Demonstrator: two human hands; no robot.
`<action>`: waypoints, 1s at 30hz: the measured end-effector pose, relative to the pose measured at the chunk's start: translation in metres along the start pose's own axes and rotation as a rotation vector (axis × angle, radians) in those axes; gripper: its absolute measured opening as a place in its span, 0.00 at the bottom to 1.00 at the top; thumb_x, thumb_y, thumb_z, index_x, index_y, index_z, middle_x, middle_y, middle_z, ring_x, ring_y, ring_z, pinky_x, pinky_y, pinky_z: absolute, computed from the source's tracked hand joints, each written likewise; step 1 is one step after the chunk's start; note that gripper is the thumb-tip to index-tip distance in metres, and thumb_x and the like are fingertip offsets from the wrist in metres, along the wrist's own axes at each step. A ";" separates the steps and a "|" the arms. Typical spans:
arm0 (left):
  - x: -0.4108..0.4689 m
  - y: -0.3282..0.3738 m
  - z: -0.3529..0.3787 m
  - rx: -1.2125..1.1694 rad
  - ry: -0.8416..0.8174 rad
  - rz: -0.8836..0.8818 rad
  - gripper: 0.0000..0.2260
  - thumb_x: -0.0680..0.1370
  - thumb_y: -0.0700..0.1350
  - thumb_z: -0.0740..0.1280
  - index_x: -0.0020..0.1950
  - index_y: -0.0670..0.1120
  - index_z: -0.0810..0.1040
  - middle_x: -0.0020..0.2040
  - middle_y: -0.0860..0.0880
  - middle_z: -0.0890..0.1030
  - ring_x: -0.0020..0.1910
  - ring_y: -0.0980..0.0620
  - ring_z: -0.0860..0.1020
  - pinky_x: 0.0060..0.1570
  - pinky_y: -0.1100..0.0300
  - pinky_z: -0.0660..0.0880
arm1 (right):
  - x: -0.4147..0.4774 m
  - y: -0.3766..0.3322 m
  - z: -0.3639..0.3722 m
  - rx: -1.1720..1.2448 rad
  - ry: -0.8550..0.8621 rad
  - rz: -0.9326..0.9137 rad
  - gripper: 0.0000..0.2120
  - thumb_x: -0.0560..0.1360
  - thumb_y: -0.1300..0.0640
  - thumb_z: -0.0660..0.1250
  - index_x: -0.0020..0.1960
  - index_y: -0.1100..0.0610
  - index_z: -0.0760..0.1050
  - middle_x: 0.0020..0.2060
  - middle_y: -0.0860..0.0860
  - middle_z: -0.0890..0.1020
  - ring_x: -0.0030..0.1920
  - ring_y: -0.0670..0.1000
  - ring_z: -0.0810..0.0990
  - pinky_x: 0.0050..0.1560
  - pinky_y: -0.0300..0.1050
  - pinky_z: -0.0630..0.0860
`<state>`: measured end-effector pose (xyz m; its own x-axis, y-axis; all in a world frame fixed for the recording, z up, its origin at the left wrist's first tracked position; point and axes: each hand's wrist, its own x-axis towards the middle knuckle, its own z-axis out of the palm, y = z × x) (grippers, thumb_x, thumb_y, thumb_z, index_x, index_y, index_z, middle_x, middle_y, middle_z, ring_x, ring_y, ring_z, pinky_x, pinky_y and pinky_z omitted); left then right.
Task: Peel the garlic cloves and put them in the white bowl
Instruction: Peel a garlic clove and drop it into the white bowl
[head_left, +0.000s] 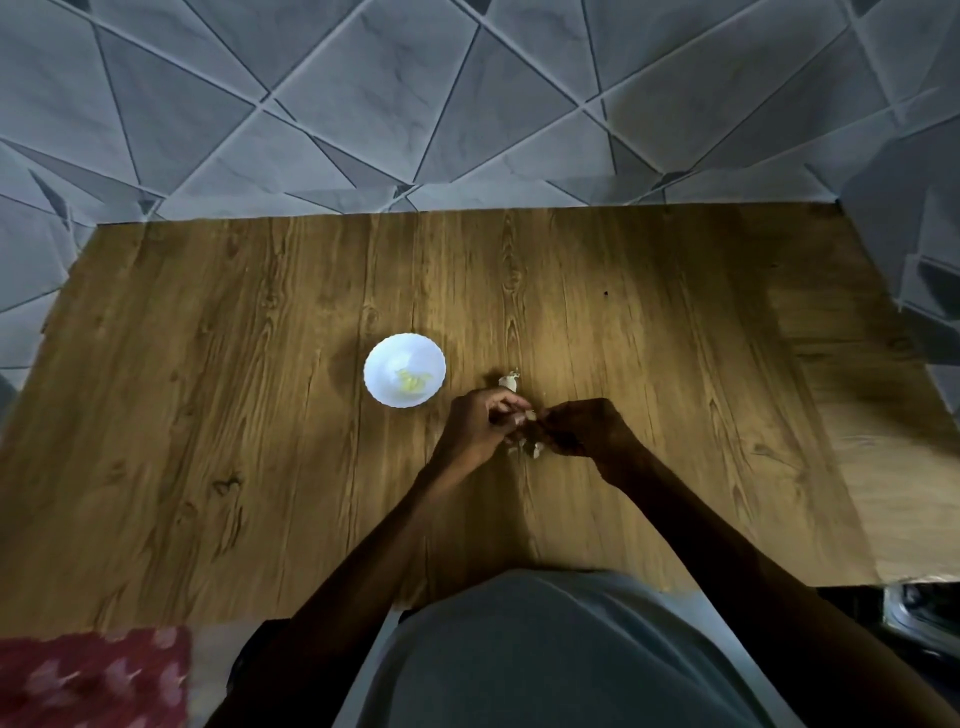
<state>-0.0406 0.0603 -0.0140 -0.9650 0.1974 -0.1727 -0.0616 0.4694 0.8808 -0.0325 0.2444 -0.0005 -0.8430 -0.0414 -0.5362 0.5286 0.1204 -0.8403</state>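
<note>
White bowl (404, 370) sits on wood-grain surface (234, 415), approx mid-surface. Inside it are a few yellowish peeled cloves (413, 383), piled toward the near-R part of the bowl floor.

Both hands are just R of bowl and a bit nearer the person, not touching it. L hand (475, 426) is the one closer to bowl. Its fingers are curled, tips pinching a small pale clove (528, 414). R hand (587, 428) is further R of bowl, in shadow, fingers also curled, tips meeting L hand's at the same clove. So both hands pinch it between them, over the surface. Can't tell how much skin is left on it, too small/blurred.

Unpeeled garlic piece (509, 382) lies on surface R of bowl, level w/ bowl's near half, just beyond L hand's fingers, apart from bowl. Pale skin scraps (535, 451) lie on surface below the hands, R of bowl and nearer the person.

Other: grey shirt front (545, 649) well nearer than bowl, at surface's near edge. Red floral cloth (88, 675) far L of bowl and nearer, off the surface's near edge. Grey tiled floor (467, 104) beyond bowl, past surface's far edge.
</note>
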 end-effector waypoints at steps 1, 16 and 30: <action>0.000 0.000 0.002 0.013 0.018 -0.025 0.05 0.75 0.39 0.72 0.49 0.47 0.84 0.43 0.53 0.85 0.43 0.58 0.82 0.47 0.60 0.79 | 0.001 -0.001 0.001 -0.049 0.023 -0.010 0.05 0.77 0.62 0.68 0.47 0.61 0.83 0.39 0.55 0.85 0.37 0.48 0.84 0.36 0.39 0.80; 0.003 0.005 0.006 -0.224 -0.046 -0.359 0.05 0.76 0.40 0.70 0.50 0.42 0.84 0.44 0.46 0.86 0.43 0.52 0.85 0.49 0.58 0.81 | 0.005 0.006 0.006 -0.734 0.070 -0.556 0.11 0.70 0.73 0.70 0.43 0.57 0.82 0.37 0.49 0.83 0.37 0.46 0.82 0.39 0.42 0.81; -0.010 0.021 0.009 -0.237 0.068 -0.140 0.05 0.76 0.36 0.71 0.50 0.37 0.83 0.42 0.43 0.85 0.38 0.52 0.85 0.40 0.61 0.81 | 0.003 0.002 0.000 -0.691 0.118 -0.610 0.12 0.69 0.73 0.69 0.43 0.57 0.82 0.37 0.48 0.83 0.38 0.45 0.83 0.40 0.48 0.82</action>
<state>-0.0301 0.0762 0.0018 -0.9572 0.0826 -0.2772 -0.2460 0.2721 0.9303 -0.0336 0.2442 -0.0036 -0.9803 -0.1957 0.0262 -0.1543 0.6767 -0.7199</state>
